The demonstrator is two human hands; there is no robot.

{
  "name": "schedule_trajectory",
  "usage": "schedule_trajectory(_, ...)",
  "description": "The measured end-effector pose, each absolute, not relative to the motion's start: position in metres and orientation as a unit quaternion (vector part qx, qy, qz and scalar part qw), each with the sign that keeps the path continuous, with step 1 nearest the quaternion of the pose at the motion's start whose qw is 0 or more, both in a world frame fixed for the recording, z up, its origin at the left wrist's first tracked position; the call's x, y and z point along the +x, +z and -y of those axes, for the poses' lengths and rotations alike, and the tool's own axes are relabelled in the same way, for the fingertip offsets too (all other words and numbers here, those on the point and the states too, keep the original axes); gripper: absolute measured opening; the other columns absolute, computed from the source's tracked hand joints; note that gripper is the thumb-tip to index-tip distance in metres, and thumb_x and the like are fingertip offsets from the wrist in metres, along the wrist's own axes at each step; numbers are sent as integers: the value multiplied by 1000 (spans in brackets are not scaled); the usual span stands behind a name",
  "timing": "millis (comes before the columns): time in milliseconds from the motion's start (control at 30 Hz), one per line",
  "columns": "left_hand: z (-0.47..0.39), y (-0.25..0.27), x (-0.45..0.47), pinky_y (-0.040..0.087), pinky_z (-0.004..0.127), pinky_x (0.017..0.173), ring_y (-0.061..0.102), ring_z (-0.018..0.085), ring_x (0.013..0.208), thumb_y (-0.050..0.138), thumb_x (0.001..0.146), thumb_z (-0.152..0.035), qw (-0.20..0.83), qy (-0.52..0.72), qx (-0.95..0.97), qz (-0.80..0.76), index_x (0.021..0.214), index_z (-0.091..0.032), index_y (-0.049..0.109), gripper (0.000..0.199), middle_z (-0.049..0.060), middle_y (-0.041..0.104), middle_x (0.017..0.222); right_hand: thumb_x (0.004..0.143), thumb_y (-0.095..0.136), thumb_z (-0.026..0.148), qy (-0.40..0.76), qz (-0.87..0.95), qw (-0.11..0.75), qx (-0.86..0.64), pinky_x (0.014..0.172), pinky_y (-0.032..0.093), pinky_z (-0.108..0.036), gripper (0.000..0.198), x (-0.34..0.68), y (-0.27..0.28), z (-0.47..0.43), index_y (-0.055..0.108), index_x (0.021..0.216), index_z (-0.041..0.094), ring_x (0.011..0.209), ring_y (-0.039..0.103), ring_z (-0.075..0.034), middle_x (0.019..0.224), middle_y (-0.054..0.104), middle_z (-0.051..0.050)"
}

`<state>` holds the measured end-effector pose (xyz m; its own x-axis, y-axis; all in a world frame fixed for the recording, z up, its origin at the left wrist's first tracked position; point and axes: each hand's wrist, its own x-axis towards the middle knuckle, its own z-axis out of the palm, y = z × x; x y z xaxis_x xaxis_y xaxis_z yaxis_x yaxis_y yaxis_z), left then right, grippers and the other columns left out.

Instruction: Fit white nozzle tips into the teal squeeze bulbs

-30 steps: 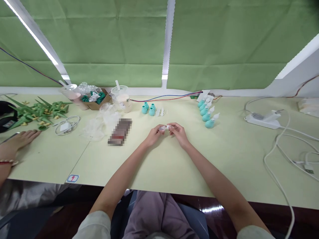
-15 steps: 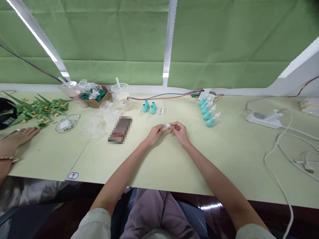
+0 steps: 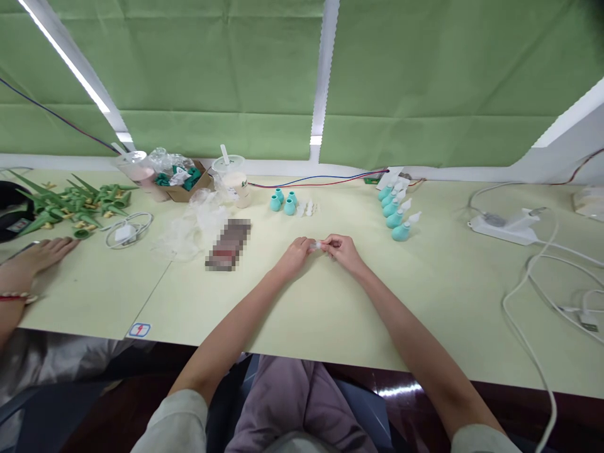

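My left hand (image 3: pixel 296 253) and my right hand (image 3: pixel 344 251) meet above the table in front of me. Pinched between their fingertips is a small translucent white plastic piece (image 3: pixel 317 244), partly covered by the fingers. Beyond them stand several teal rubber bulbs (image 3: pixel 289 207) with open necks. Small white plastic parts (image 3: pixel 309 208) lie just right of these bulbs. Farther right, a row of teal bulbs fitted with white nozzles (image 3: pixel 401 232) runs back toward the wall.
Left of my hands are a pixelated flat object (image 3: pixel 228 245), crumpled plastic bags (image 3: pixel 182 236), drink cups (image 3: pixel 233 182) and a cardboard box (image 3: pixel 186 192). Another person's hand (image 3: pixel 44 255) rests near green plastic pieces (image 3: pixel 80 204). A power strip (image 3: pixel 503 228) and white cables occupy the right.
My fingers have shifted around the white piece, and less of it shows now. The hands stay at nearly the same spot; the view has moved very slightly.
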<state>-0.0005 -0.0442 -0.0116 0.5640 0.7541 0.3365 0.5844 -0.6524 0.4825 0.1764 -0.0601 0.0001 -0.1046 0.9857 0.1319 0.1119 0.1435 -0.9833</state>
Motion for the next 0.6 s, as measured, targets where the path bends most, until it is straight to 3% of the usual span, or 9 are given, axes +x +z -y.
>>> schedule_trajectory(300,51,-9,4,45,34,81,53,20,89,33,94,-29,93,253,883,-383,108,-14,54,30,9,56,90,58,74,52,486,573,458,-474,42,40,-23,39,178,-4,59,62,70,17,45,51,-11,51,55,2)
schedule_trajectory(467,56,3,8,43,34,80,52,21,88,29,94,-31,32,277,872,-402,120,-13,49,37,10,55,88,64,69,53,508,533,520,-434,43,40,-21,40,168,2,63,55,87,23,56,59,-12,80,62,1)
schedule_trajectory(600,57,11,6,41,33,77,54,21,89,22,95,-22,-25,216,896,-387,133,-12,38,43,13,57,93,67,66,54,542,505,512,-434,41,37,-21,46,166,1,62,54,102,25,54,57,-11,80,60,1)
